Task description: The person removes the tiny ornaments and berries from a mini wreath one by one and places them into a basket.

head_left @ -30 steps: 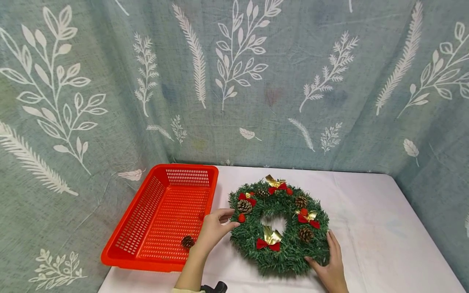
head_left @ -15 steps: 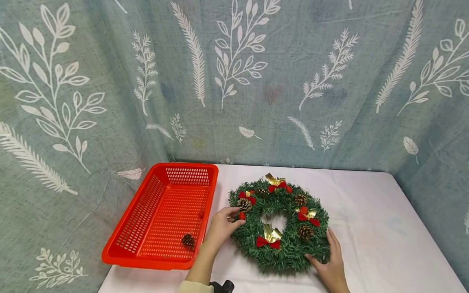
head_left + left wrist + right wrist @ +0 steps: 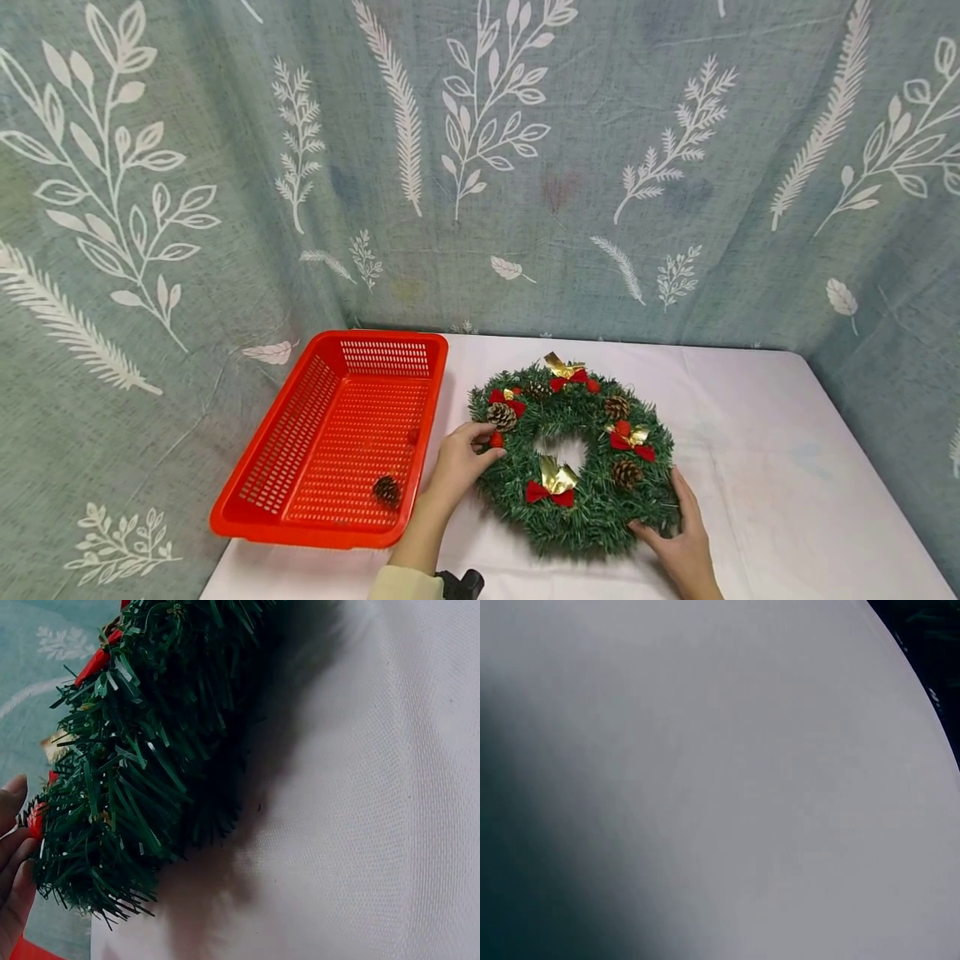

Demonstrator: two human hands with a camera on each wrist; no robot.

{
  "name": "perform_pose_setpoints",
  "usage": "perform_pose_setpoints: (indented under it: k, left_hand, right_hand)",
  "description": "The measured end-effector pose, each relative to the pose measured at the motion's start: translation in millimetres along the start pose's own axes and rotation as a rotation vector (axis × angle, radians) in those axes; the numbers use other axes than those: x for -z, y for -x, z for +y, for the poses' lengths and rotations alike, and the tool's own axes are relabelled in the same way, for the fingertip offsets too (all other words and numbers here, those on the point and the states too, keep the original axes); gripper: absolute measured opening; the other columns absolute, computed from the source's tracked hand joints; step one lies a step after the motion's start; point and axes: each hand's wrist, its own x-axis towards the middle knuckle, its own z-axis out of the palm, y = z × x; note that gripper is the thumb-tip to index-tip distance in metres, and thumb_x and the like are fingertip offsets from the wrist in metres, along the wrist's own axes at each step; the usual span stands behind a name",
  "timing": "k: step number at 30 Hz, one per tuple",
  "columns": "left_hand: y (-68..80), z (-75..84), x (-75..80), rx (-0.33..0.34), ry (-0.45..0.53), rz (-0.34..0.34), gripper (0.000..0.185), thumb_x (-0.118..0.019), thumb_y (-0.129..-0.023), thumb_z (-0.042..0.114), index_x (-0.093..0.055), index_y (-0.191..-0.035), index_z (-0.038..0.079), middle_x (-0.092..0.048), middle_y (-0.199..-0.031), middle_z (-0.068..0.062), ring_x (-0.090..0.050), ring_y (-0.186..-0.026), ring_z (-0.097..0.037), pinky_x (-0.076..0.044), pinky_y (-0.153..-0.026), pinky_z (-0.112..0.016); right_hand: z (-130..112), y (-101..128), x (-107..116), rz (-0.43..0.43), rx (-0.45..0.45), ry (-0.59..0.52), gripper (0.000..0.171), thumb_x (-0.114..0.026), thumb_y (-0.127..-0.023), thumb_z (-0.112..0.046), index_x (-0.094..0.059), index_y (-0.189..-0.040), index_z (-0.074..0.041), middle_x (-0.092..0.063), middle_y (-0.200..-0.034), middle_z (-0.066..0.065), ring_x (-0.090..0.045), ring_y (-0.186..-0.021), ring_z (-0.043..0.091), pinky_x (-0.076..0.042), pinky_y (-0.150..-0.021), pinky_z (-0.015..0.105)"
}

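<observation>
Fingertips of left hand (image 3: 459,457) pinching red berry (image 3: 496,439) on wreath (image 3: 592,508), right hand (image 3: 678,542) fingers flat against its rim

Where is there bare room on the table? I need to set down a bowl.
Free: the white tablecloth right of the wreath, and the strip behind it below the curtain. Crowded: the gap between red basket and wreath, where the left hand works.

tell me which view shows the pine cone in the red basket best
The head view. There the loose pine cone lies in full sight on the floor of the red basket, near its front right corner. The left wrist view shows only a sliver of red at its bottom edge and no cone. The right wrist view shows neither.
</observation>
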Motion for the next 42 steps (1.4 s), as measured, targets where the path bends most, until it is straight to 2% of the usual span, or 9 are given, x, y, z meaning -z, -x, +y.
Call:
perform_pose_setpoints:
  k: [5, 8, 11, 15, 18, 23, 29, 35, 42]
  left_hand:
    - [-1.6, -1.2, -0.9, 0.000, -0.010, -0.007, 0.037, -0.079, -0.076, 0.015, -0.068, -0.109, 0.002, -0.066, -0.099, -0.010, -0.065, -0.088, -0.025, -0.055, -0.076, -0.035]
    - [-2.5, -2.0, -1.0, 0.000, -0.013, -0.010, 0.037, -0.079, -0.076, 0.015, -0.068, -0.109, 0.002, -0.065, -0.098, -0.010, -0.065, -0.087, -0.024, -0.056, -0.075, -0.034]
    - [-3.3, -2.7, -1.3, -0.002, -0.024, -0.013, 0.036, -0.079, -0.076, 0.014, -0.068, -0.109, 0.002, -0.065, -0.097, -0.009, -0.066, -0.086, -0.024, -0.056, -0.074, -0.033]
    - [-4.4, -3.7, -3.1, 0.010, -0.049, -0.013, 0.036, -0.079, -0.076, 0.015, -0.069, -0.109, 0.003, -0.064, -0.096, -0.008, -0.065, -0.086, -0.023, -0.055, -0.074, -0.032]
    - [-5.4, -3.9, -5.0, 0.018, -0.067, -0.016, 0.037, -0.079, -0.076, 0.016, -0.069, -0.109, 0.004, -0.063, -0.096, -0.007, -0.064, -0.087, -0.022, -0.055, -0.074, -0.032]
    - [-8.0, -2.4, -6.1, 0.011, -0.083, -0.012, 0.035, -0.080, -0.075, 0.015, -0.069, -0.107, 0.003, -0.062, -0.094, -0.006, -0.064, -0.085, -0.022, -0.054, -0.074, -0.033]
    - [-9.4, -1.8, -5.5, 0.028, -0.076, 0.003, 0.028, -0.080, -0.075, 0.013, -0.068, -0.098, 0.004, -0.062, -0.093, -0.005, -0.064, -0.083, -0.021, -0.053, -0.074, -0.032]
    - [-9.3, -4.8, -6.7, -0.012, -0.105, 0.035, 0.021, -0.080, -0.075, 0.013, -0.068, -0.091, 0.006, -0.063, -0.088, -0.003, -0.062, -0.078, -0.018, -0.052, -0.070, -0.029]
    - [-10.0, -7.4, -4.1, -0.017, -0.125, -0.014, 0.025, -0.080, -0.074, 0.011, -0.068, -0.095, 0.006, -0.063, -0.090, -0.005, -0.063, -0.081, -0.021, -0.053, -0.071, -0.032]
  right_hand:
    - [-3.6, 0.9, 9.8, -0.141, -0.100, -0.053, 0.110, -0.080, -0.075, -0.020, -0.003, -0.154, -0.023, -0.003, -0.158, 0.017, -0.006, -0.141, 0.045, -0.022, -0.105, 0.065]
    - [-3.3, 1.5, 11.3, -0.164, -0.120, -0.066, 0.109, -0.080, -0.076, -0.020, -0.003, -0.154, -0.023, -0.003, -0.158, 0.016, -0.007, -0.141, 0.044, -0.022, -0.108, 0.058]
    - [-1.9, 1.1, 10.8, -0.147, -0.142, -0.107, 0.104, -0.078, -0.078, -0.019, -0.008, -0.154, -0.021, -0.006, -0.159, 0.013, -0.010, -0.142, 0.039, -0.026, -0.113, 0.031]
    - [0.4, 1.2, 11.7, -0.122, -0.206, -0.225, 0.094, -0.075, -0.081, -0.015, -0.015, -0.153, -0.020, -0.012, -0.159, 0.004, -0.012, -0.145, 0.019, -0.025, -0.099, 0.000]
    - [1.5, 2.0, 13.0, -0.110, -0.237, -0.272, 0.089, -0.073, -0.083, -0.013, -0.018, -0.153, -0.020, -0.014, -0.158, 0.000, -0.013, -0.144, 0.009, -0.025, -0.097, -0.001]
    - [0.2, 1.2, 11.9, -0.100, -0.264, -0.240, 0.091, -0.074, -0.082, -0.017, -0.016, -0.153, -0.022, -0.011, -0.159, 0.001, -0.010, -0.146, 0.016, -0.023, -0.101, 0.002]
    - [-3.2, 0.4, 10.8, -0.117, -0.269, -0.241, 0.096, -0.075, -0.080, -0.016, -0.013, -0.153, -0.019, -0.007, -0.159, 0.006, -0.005, -0.145, 0.029, -0.018, -0.115, 0.026]
    - [-2.6, -0.1, 6.3, -0.064, -0.245, -0.205, 0.094, -0.076, -0.079, -0.014, -0.018, -0.153, -0.015, -0.013, -0.158, 0.010, -0.011, -0.144, 0.030, -0.020, -0.098, -0.002]
    - [-5.0, -0.5, 4.2, -0.061, -0.221, -0.190, 0.101, -0.078, -0.077, -0.014, -0.012, -0.154, -0.018, -0.009, -0.158, 0.012, -0.010, -0.144, 0.034, -0.018, -0.094, -0.006]
